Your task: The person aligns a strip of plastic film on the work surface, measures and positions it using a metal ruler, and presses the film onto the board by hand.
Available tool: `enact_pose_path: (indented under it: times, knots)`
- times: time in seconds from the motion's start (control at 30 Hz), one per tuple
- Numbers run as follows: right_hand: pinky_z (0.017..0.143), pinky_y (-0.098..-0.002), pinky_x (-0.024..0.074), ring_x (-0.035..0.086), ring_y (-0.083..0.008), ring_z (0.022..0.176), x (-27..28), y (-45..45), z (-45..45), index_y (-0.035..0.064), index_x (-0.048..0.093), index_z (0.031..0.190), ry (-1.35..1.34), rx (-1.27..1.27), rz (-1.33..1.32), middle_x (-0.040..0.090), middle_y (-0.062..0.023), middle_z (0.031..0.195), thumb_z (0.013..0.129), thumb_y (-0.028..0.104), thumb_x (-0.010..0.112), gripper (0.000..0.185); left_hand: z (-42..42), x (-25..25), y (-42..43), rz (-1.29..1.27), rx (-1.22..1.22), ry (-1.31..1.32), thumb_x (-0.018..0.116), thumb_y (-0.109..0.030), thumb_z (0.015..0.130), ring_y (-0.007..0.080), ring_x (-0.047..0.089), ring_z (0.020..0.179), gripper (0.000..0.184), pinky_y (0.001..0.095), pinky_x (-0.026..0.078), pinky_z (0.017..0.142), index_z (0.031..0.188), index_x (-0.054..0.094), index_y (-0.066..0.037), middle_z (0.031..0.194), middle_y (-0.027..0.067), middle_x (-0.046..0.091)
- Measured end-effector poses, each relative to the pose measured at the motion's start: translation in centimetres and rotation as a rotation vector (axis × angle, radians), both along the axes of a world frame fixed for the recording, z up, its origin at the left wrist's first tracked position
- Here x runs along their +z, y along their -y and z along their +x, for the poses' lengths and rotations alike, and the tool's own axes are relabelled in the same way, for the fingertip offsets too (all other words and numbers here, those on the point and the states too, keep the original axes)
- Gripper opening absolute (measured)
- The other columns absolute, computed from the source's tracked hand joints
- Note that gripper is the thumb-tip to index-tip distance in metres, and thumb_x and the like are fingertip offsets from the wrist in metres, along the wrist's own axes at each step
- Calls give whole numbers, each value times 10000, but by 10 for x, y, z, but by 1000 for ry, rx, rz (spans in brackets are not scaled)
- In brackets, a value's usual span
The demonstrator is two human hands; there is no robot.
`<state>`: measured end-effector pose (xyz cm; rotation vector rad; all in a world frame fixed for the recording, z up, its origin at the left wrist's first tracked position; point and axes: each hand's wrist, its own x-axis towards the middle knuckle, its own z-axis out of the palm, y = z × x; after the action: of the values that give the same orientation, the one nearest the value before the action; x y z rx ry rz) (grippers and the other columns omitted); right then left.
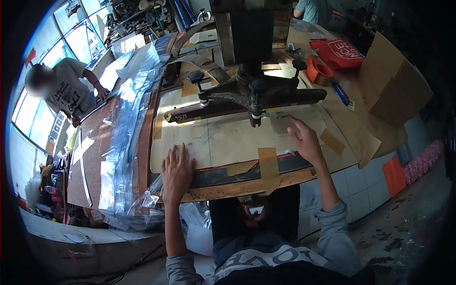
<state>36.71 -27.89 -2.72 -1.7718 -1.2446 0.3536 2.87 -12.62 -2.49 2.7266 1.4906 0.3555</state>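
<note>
Beneath a dark metal press clamp point(247, 97) lies a pale flat sheet point(228, 140) with a line across it. My left hand point(178, 173) rests on the sheet's near left edge, fingers spread, holding nothing. My right hand point(305, 142) is over the right part of the sheet, thumb and index finger apart, nothing visible between them; its other fingers are partly hidden. Between my hands, a strip of tan tape point(269, 170) runs over the dark front edge and the wooden border point(213, 193). Another tape piece point(332, 142) lies right of my right hand.
On the left, clear plastic film point(130, 128) covers part of a brown board, where another person point(71, 88) works. At the right are a red bag point(337, 53), a red tape roll point(319, 71), a blue knife point(340, 94) and a cardboard box point(394, 83).
</note>
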Motion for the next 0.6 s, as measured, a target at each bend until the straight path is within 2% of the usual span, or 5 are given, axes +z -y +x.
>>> enact_pose_path:
  times: [0.17, 0.27, 0.37, 0.53, 0.6]
  knots:
    - [1081, -351, 350, 401, -230, 1345, 22, -14, -56, -84, 281, 1435, -873, 142, 120, 424, -164, 1429, 1013, 193, 458, 535, 3, -18, 15, 79, -20, 96, 517, -281, 941, 346, 401, 1290, 525, 496, 275, 1070, 1419, 404, -95, 1360, 187, 455]
    - [1097, -298, 305, 411, -234, 1328, 41, -25, -68, -128, 258, 1421, -832, 307, 92, 409, -259, 1424, 992, 223, 521, 615, -11, -8, 26, 87, -76, 206, 617, -170, 872, 298, 491, 1110, 566, 462, 300, 989, 1404, 435, -107, 1161, 129, 528]
    - [1103, -285, 276, 403, -241, 1334, 40, -17, -62, -122, 269, 1421, -940, 335, 199, 403, -243, 1435, 994, 230, 517, 607, -26, 3, 26, -64, -140, 257, 648, -117, 841, 284, 495, 1081, 576, 465, 307, 953, 1388, 466, -125, 1110, 121, 523]
    - [1107, -363, 317, 376, -271, 1361, 27, 17, -78, -92, 350, 1400, -631, 201, 187, 389, -237, 1443, 966, 198, 562, 563, -17, 23, 38, -148, -294, 422, 628, -54, 843, 248, 624, 779, 108, 375, 485, 677, 929, 670, -5, 820, 97, 608]
    - [1100, -400, 338, 372, -285, 1364, 24, 27, -84, -64, 380, 1394, -490, 142, 187, 392, -231, 1440, 955, 195, 580, 548, -13, 39, 48, -421, -300, 521, 607, -49, 871, 226, 661, 775, 101, 338, 510, 674, 938, 659, 5, 862, 101, 647]
